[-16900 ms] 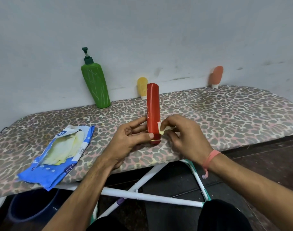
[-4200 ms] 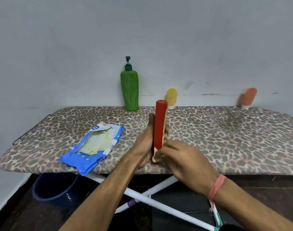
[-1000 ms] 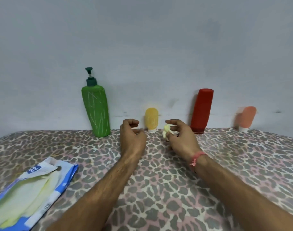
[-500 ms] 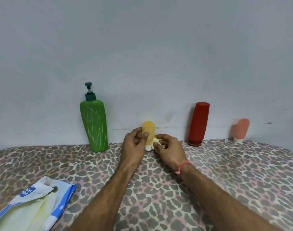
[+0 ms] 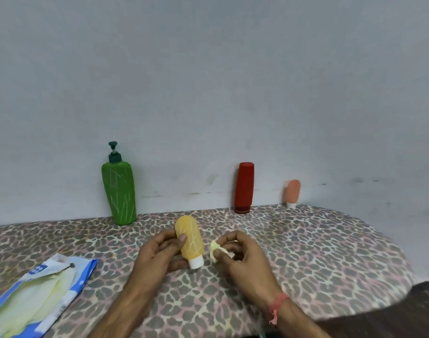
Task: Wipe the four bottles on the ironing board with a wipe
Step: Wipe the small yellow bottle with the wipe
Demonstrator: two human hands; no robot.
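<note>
Fingers of left hand (image 5: 159, 254) curled round yellow bottle (image 5: 189, 240), thumb on its front, white cap pointing down toward the camera. Right hand (image 5: 242, 259) pinches folded wipe (image 5: 217, 248) between thumb and fingers, just beside the bottle, not touching it. Ironing board (image 5: 318, 259) with leopard-print cover under both. Open wipe pack (image 5: 38, 298) lies at near left. Along the wall: green pump bottle (image 5: 119, 193), red bottle (image 5: 243, 187), small peach bottle (image 5: 292, 192), all upright.
</note>
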